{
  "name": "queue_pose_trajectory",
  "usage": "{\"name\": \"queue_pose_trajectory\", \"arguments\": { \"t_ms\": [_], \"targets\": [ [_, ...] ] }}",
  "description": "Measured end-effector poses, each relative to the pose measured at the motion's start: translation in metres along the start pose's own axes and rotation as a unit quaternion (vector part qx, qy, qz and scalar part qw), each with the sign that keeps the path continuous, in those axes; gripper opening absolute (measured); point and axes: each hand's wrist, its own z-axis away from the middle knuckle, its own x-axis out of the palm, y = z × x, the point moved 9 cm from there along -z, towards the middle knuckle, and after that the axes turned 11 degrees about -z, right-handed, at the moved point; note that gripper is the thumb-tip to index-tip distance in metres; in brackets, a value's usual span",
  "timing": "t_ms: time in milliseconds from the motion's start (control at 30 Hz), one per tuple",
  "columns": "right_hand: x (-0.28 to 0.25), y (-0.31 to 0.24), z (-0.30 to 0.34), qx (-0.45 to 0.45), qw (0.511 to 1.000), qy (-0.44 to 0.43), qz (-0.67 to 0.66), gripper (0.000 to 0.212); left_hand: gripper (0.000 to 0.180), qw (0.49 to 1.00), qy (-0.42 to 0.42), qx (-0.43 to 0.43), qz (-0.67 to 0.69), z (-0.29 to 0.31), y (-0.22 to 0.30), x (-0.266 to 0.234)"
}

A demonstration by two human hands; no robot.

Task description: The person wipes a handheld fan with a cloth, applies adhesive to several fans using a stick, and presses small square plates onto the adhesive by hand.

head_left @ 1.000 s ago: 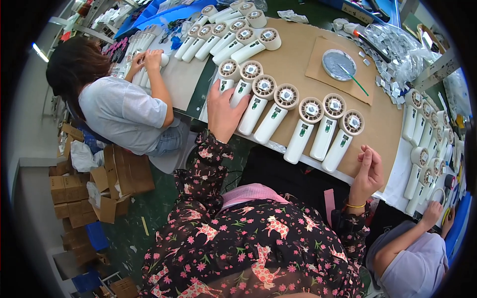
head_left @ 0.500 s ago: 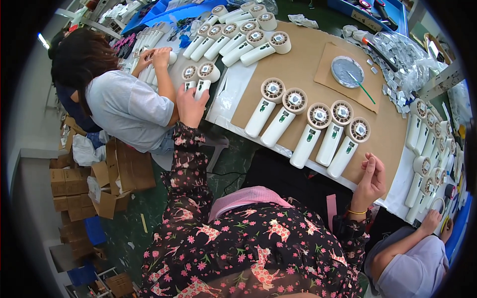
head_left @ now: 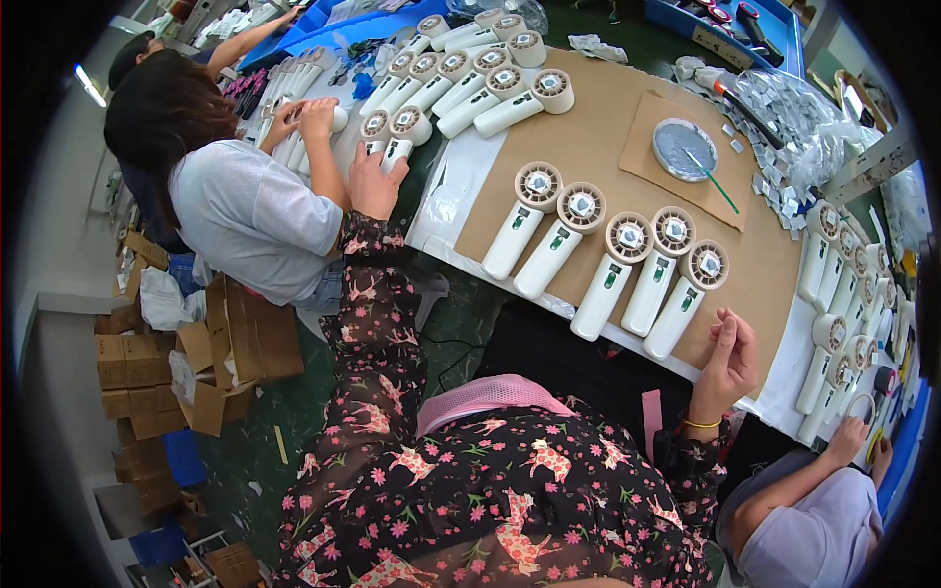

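My left hand [head_left: 373, 186] reaches out to the far left, its fingers closed round the handles of two white handheld fans [head_left: 396, 147] with round beige heads. They are at the edge of the neighbouring work surface, and the palm hides their lower ends. Near the front right table edge, my right hand [head_left: 727, 358] is curled with thumb against fingers, and nothing shows in it. Beside it several handheld fans [head_left: 610, 281] lie in a row on brown cardboard [head_left: 578, 118], heads away from me, each with a small silvery square at the centre of its head.
Behind the row sits a round dish of grey paste [head_left: 676, 147] with a green stick [head_left: 723, 191]. Small grey squares [head_left: 774, 181] are heaped to its right. More fans stand in groups far left and right. A co-worker [head_left: 250, 201] works at left, another [head_left: 809, 519] at lower right.
My left hand has moved a little farther away with the two fans. My right hand has hardly moved. Another person's arm now stretches across the far left.
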Motion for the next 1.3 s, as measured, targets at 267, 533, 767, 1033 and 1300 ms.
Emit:
{"name": "queue_pose_trajectory", "arguments": {
  "t_ms": [267, 533, 767, 1033, 1300],
  "targets": [
    [0.001, 0.002, 0.000, -0.007, 1.000, -0.008, -0.026, 0.020, 0.054, 0.999, -0.006, -0.010, -0.035, -0.022, -0.006, 0.011],
    [-0.003, 0.004, 0.002, -0.001, 1.000, -0.001, -0.030, 0.018, 0.056, 0.990, 0.097, 0.088, 0.047, -0.025, 0.091, -0.047],
    [0.003, 0.003, 0.000, 0.003, 0.999, -0.025, -0.028, 0.015, 0.092, 0.979, -0.051, 0.185, -0.066, -0.039, 0.168, 0.030],
    [0.004, 0.001, 0.001, -0.005, 1.000, -0.018, -0.024, 0.016, 0.100, 0.980, -0.114, 0.130, -0.103, -0.065, 0.176, 0.072],
    [0.007, -0.005, 0.000, -0.011, 1.000, -0.022, -0.018, 0.016, 0.101, 0.981, -0.127, 0.104, -0.102, -0.092, 0.177, 0.086]
  ]
}}
